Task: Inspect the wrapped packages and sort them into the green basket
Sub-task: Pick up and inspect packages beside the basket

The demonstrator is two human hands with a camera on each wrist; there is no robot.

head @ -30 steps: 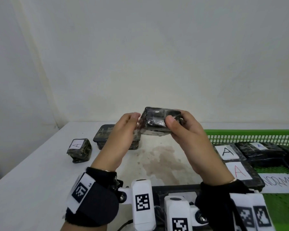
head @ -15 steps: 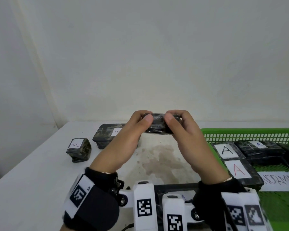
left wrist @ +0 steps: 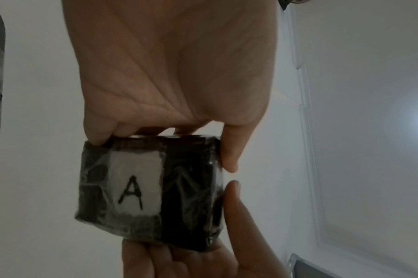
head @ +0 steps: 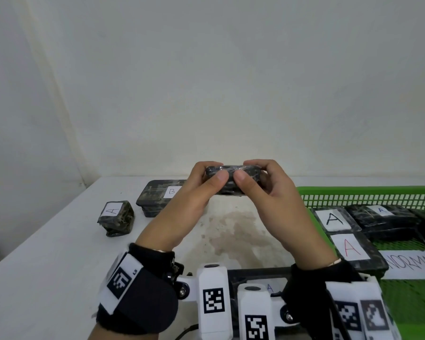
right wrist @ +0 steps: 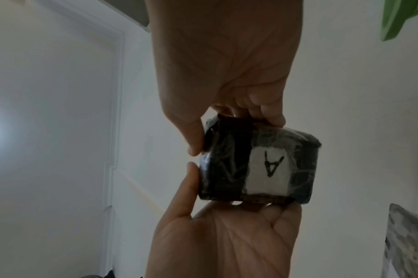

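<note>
Item: small black film-wrapped package (head: 232,179), white "A" label underneath, pinched between left hand (head: 199,192) and right hand (head: 263,190); step, inspection; next, placing into green plastic basket (head: 363,192) seems due.

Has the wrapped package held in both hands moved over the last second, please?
Yes. The wrapped package, held by the left hand and right hand, has tipped from broad face to narrow edge toward the camera, staying above the stained table.
</note>
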